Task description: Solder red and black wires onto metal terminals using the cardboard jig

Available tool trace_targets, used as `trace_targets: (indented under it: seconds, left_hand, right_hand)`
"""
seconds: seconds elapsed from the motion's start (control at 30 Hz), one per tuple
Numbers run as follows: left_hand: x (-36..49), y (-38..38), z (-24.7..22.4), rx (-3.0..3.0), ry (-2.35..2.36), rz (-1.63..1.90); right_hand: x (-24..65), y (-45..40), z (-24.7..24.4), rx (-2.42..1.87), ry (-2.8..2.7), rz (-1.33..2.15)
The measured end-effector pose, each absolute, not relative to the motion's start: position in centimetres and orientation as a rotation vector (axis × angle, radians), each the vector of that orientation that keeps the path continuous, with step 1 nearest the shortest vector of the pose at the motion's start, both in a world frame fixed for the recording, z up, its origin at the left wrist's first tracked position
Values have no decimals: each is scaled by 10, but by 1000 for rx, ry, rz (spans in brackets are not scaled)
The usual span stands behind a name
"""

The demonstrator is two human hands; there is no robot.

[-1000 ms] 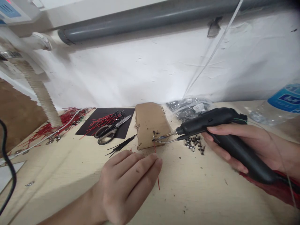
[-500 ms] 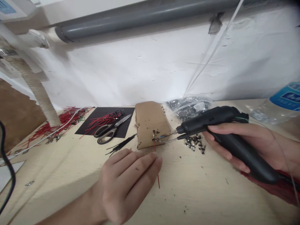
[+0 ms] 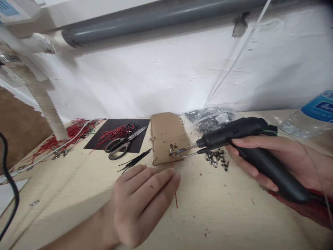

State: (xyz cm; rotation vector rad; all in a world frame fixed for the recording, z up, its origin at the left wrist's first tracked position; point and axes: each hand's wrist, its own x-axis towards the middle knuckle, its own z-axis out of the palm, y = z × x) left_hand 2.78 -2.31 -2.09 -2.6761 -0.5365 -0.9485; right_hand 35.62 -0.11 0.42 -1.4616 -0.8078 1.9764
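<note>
My left hand (image 3: 147, 201) pinches a thin red wire (image 3: 176, 201) between thumb and fingers. The wire's far end reaches a small metal part (image 3: 171, 151) on the front of a cardboard block (image 3: 169, 130). In my right hand (image 3: 286, 152) is a black gun-shaped soldering iron (image 3: 267, 170), its grip wrapped by my fingers. The iron's tip and a thin metal feed tube meet at the small part. Whether solder is melting there is too small to tell.
Scissors (image 3: 122, 147) and red wires with small ends lie on a black sheet (image 3: 96, 139). Black tubing pieces (image 3: 135, 160) lie beside the block. Loose metal parts (image 3: 217, 159), a plastic bag (image 3: 210, 116) of parts and a water bottle (image 3: 309, 116) sit to the right. More red wires (image 3: 75, 128) are at left.
Almost nothing differs: the view has shifted very slightly, and both hands keep the red wire and the soldering iron at the same spot on the block.
</note>
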Motion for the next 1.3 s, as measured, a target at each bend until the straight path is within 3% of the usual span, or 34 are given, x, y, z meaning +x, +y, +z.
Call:
trace_targets:
  seconds: [1.3]
  left_hand:
    - [26,-22,-24,-2720,-540,-970]
  right_hand:
    - [354,-3,8,-1513,-761,1977]
